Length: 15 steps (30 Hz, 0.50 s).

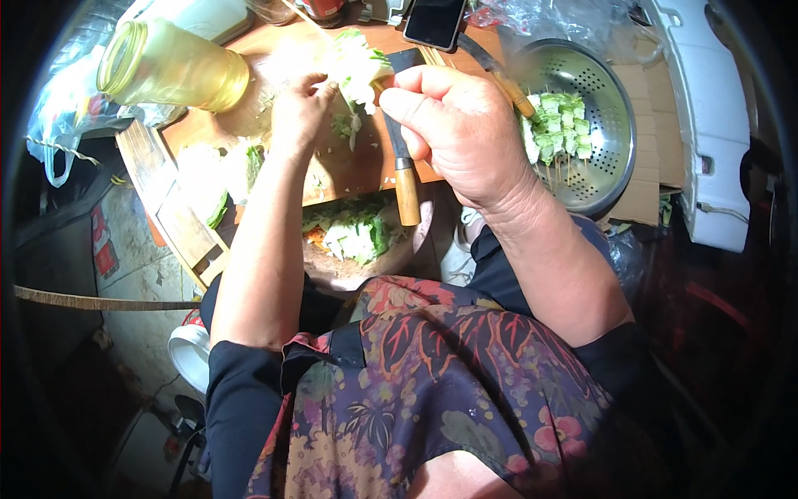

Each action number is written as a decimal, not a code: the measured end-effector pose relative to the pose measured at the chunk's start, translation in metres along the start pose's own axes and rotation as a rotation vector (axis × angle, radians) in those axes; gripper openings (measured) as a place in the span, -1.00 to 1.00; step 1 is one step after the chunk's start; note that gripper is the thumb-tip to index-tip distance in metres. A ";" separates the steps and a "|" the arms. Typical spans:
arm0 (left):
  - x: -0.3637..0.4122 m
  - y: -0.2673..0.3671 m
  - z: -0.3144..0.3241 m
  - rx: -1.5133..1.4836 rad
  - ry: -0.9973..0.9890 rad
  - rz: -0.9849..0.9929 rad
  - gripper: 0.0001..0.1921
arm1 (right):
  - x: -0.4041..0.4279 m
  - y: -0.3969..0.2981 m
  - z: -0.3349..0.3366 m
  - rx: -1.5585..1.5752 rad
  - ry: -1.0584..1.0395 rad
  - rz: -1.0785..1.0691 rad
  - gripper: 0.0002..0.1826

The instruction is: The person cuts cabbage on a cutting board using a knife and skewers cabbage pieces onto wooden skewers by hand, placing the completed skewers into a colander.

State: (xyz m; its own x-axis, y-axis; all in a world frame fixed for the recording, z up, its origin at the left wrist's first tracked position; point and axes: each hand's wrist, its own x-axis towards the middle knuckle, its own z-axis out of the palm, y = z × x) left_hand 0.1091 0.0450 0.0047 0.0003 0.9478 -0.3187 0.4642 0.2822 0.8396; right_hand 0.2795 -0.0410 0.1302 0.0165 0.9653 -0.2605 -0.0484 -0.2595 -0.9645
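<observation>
My right hand [452, 125] pinches a thin wooden skewer [378, 83], mostly hidden by the fingers. Pale green cabbage-like leaf pieces [355, 65] gather at its far end. Close by on the left, my left hand [305, 109] has thumb and fingertips bent near the leaves; glare hides whether anything is between them. Beneath both lies a wooden board [368, 165] with leaf scraps. A knife with a wooden handle [408, 193] rests on it, handle overhanging the front edge. To the right, a perforated metal colander [608, 134] holds several skewers of cut leaves [561, 128].
A yellowish jar [181, 65] lies tilted at the back left. A phone [434, 22] sits at the back beside bare skewers [432, 56]. A second knife [517, 96] reaches the colander's rim. Below the board, a basin [399, 256] holds leaf trimmings [355, 240]. White foam [698, 125] stands far right.
</observation>
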 end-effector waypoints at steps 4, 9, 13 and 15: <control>0.012 -0.032 0.018 0.307 0.026 0.402 -0.72 | -0.002 -0.006 -0.003 0.005 -0.020 0.011 -0.79; 0.028 -0.035 0.022 0.322 -0.124 0.379 -0.59 | -0.006 -0.010 -0.007 -0.029 -0.031 0.014 -0.77; 0.031 -0.032 0.023 0.353 -0.157 0.346 -0.53 | -0.005 -0.010 -0.007 -0.027 -0.039 0.005 -0.81; 0.024 -0.021 0.021 0.467 -0.178 0.363 -0.46 | -0.005 -0.009 -0.007 -0.003 -0.047 0.013 -0.78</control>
State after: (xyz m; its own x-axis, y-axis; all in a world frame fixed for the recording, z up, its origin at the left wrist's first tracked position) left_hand 0.1184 0.0589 -0.0298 0.3601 0.9206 -0.1513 0.7454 -0.1864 0.6400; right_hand 0.2866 -0.0441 0.1401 -0.0309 0.9622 -0.2706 -0.0457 -0.2718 -0.9613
